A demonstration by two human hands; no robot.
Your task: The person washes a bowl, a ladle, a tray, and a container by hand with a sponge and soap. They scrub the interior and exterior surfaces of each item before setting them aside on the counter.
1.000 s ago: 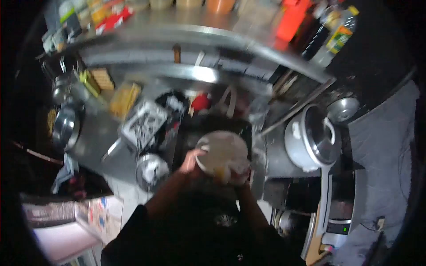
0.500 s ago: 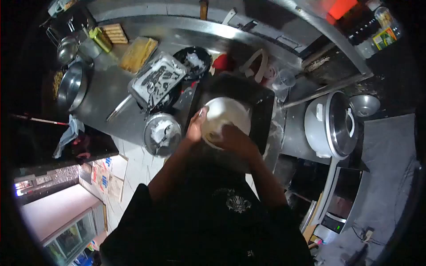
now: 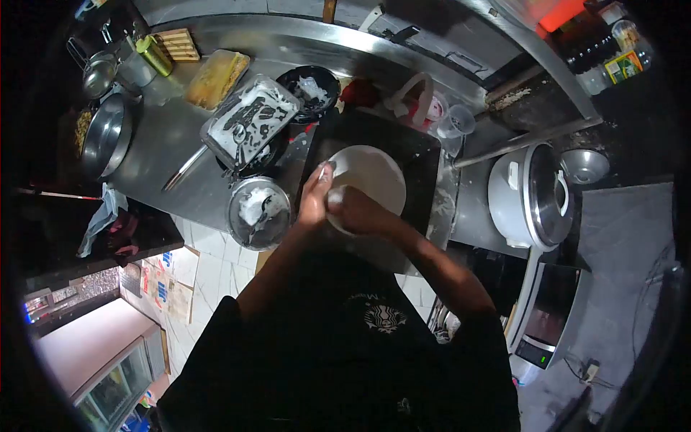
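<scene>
A round white bowl [image 3: 378, 176] is held over a dark sink basin [image 3: 421, 147]. My left hand [image 3: 314, 198] grips its left rim, thumb up along the edge. Curled against the same side is my right hand [image 3: 354, 210], close to the left one. A pale patch shows at its fingers; whether it is foam or a scrubber I cannot make out. Just left of my hands stands a metal bowl [image 3: 241, 223] with white suds and a dark utensil in it.
Left of the sink, a sudsy metal tray [image 3: 270, 108] lies over a dark pan, beside a sudsy black pan [image 3: 327, 79]. A clear plastic cup [image 3: 461, 119] stands behind the basin's right corner. A large white rice cooker [image 3: 507, 191] is on the right.
My right hand has moved left from inside the bowl to its left rim. The bowl's inside now shows more plainly white. The whole view has shifted slightly.
</scene>
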